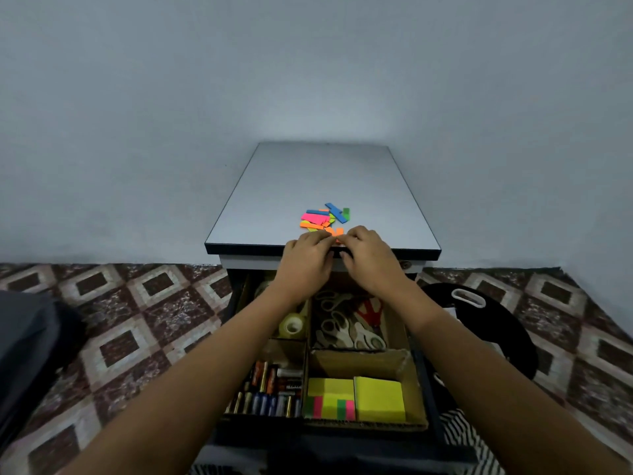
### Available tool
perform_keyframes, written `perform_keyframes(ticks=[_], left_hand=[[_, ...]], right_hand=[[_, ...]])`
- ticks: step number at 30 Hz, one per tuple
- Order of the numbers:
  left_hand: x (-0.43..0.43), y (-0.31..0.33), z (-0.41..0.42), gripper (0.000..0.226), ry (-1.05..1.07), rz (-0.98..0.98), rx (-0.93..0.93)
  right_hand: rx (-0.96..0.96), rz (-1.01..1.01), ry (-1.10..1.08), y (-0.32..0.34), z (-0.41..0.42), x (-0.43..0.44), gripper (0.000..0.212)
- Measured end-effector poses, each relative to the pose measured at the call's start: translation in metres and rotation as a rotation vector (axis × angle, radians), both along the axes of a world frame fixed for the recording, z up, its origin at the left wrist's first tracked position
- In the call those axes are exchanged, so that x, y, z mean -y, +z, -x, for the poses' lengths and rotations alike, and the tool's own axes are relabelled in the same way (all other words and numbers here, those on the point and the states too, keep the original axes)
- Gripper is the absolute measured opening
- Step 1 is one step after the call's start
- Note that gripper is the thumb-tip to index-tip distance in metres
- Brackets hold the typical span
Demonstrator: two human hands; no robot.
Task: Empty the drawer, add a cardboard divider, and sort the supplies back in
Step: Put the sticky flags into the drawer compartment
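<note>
The drawer (423, 368) stands pulled out below the cabinet top (322, 180). A cardboard divider (307, 358) splits it into compartments. Batteries (269, 394) fill the near left one, a tape roll (292, 325) lies behind them, scissors (349, 325) sit at the back right, and yellow sticky note pads (359, 399) at the near right. A loose pile of coloured sticky strips (323, 217) lies on the cabinet top. My left hand (305, 258) and my right hand (368, 257) meet at the front edge, fingers pinching orange strips (337, 233) between them.
A black bag with a white handle (479, 313) lies on the patterned tile floor (137, 323) right of the drawer. Dark grey fabric (27, 344) is at the far left. A plain wall stands behind the cabinet.
</note>
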State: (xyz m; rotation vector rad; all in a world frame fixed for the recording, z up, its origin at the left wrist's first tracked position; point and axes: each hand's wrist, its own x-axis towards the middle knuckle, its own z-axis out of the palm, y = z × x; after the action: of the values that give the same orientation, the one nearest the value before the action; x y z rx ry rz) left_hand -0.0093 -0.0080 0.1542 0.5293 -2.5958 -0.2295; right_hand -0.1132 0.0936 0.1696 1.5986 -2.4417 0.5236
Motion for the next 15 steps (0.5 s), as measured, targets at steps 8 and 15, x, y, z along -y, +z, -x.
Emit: perform_keyframes(ticks=[8, 15], left_hand=[[0.0042, -0.0041, -0.0011, 0.041, -0.038, 0.049, 0.027], [0.0073, -0.0032, 0.0022, 0.037, -0.038, 0.131, 0.043]], right_hand=[[-0.031, -0.027, -0.013, -0.0021, 0.0018, 0.0028, 0.035], [0.026, 0.077, -0.051, -0.0015, 0.0022, 0.0023, 0.024]])
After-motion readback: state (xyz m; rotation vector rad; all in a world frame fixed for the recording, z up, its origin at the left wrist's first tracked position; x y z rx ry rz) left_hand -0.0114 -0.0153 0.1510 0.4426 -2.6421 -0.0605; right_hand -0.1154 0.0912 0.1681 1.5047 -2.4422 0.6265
